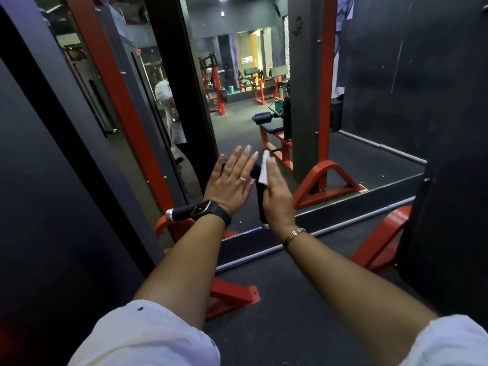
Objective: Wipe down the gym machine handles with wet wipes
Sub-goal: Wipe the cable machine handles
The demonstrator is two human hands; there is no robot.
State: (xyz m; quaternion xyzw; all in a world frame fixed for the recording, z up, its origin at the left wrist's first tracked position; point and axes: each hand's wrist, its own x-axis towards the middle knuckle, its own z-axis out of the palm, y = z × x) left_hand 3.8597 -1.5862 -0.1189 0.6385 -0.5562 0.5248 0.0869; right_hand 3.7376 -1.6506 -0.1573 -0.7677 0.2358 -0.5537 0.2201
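Left hand (232,178) flat, fingers spread, over the bend of the black handle (182,211), hiding it. Right hand (277,196), at its 3 o'clock, presses the wet wipe (264,171) on the upright grip. Thumb hidden, probably a pinch.

The left hand (229,186) lies flat, its straight, spread fingers (247,157) over the bend of the black handle (260,204). Just right of those fingertips, the right hand (278,196) holds a white wet wipe (264,169) against the handle's upright grip. Gym floor (290,299) lies below both hands.
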